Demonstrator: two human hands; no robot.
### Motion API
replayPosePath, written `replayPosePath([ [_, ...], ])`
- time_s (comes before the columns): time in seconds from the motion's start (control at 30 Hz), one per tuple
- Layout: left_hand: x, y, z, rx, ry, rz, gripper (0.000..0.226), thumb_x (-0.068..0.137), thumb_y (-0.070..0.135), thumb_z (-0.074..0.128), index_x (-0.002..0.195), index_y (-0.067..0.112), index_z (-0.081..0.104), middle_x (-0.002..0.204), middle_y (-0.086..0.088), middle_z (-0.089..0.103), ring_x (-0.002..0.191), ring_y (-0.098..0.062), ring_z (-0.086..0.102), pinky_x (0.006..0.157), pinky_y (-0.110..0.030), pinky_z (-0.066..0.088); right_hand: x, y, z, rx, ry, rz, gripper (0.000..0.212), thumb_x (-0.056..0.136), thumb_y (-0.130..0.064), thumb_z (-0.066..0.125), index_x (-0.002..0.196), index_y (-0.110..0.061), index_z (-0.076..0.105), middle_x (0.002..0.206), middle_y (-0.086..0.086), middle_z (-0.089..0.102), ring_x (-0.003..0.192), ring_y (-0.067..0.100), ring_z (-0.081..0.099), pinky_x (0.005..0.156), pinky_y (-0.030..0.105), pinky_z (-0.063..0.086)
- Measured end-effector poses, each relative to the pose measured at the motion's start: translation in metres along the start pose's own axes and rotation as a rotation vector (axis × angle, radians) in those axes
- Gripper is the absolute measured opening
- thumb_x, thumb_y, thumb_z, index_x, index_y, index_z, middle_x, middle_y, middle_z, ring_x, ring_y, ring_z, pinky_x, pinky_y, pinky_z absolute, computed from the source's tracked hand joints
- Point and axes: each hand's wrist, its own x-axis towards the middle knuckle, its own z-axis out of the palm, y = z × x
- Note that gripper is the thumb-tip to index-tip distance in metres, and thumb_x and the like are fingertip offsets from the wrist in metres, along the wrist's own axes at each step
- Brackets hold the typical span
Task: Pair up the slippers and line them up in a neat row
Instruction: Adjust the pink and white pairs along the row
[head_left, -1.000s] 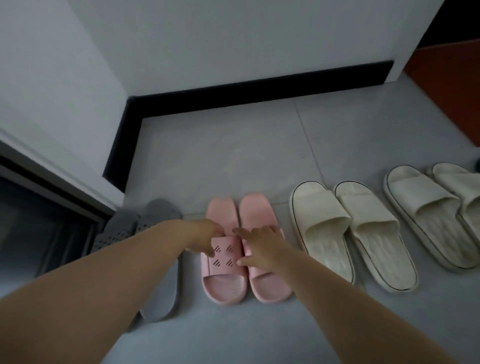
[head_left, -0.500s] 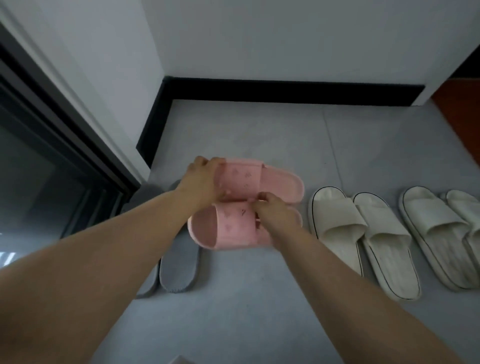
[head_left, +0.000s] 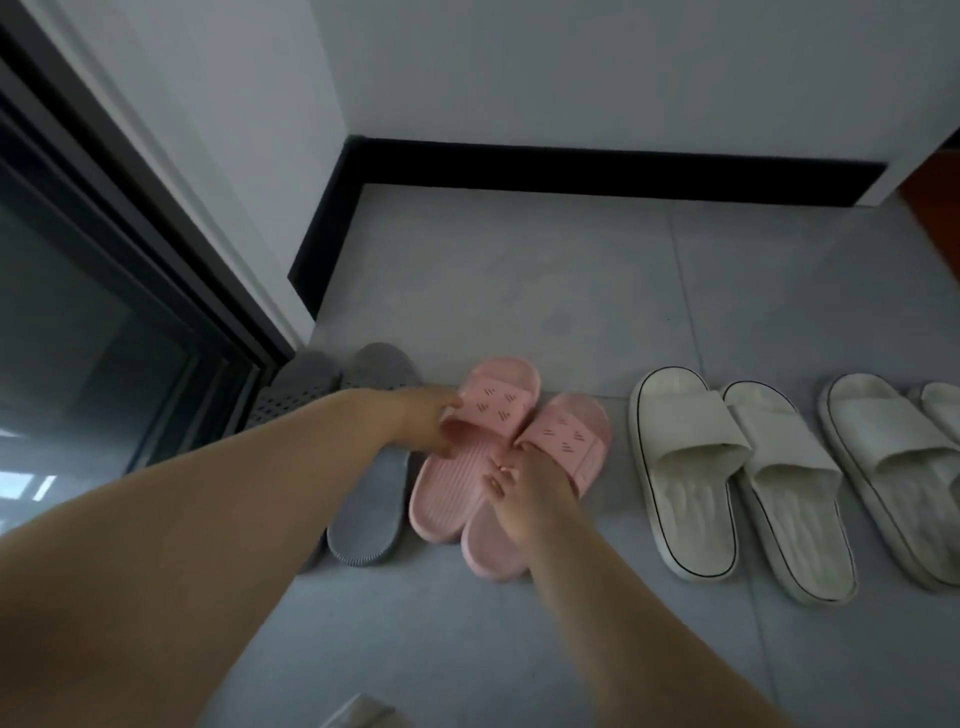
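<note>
Pink slippers (head_left: 498, 447): ribbed footbeds, dash-marked straps; toes angled rightward, touching.

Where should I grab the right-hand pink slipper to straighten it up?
Take the pink slipper by its strap, coming from the heel opening, which faces you. The strap arches over the sole, so fingers can slip under it and the thumb can pinch on top. The right hand is already at that opening, so turning it there looks easiest.
</note>
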Motion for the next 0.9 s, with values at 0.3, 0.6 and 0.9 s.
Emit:
replayPosePath([
  [0.3,0.042,0.001,0.006,-0.081,0.149,-0.003,0.092,0.078,0.022,0.072,0.149,0.020,0.013,0.150,-0.015,0.027,0.134,-0.032,0.040,0.112,-0.033,0.033,0.012,0.036,-0.065,-0.393,0.514,-0.132,0.049,0.076,-0.018,0.070,0.117,-0.006,0.046,0.110,0.011,0.052,0.093,0.027,0.052,0.076,0.029,0.043],
  [0.6,0.064,-0.010,0.021,-0.042,0.072,-0.022,0.074,0.085,0.017,0.063,0.145,0.016,0.020,0.131,-0.022,0.052,0.115,-0.035,0.054,0.095,-0.036,0.043,0.053,-0.002,-0.086,-0.894,0.346,-0.220,0.046,0.088,-0.011,0.044,0.133,-0.023,0.041,0.112,0.015,0.063,0.102,0.034,0.060,0.084,0.038,0.049],
  [0.9,0.051,-0.030,0.017,-0.175,0.039,0.052,0.073,0.079,0.006,0.068,0.141,0.014,0.032,0.134,-0.011,0.052,0.114,-0.030,0.056,0.099,-0.035,0.046,0.055,-0.011,-0.081,-0.916,0.340,-0.224,0.052,0.084,-0.004,0.046,0.133,-0.019,0.040,0.119,0.021,0.056,0.110,0.038,0.055,0.091,0.038,0.044],
])
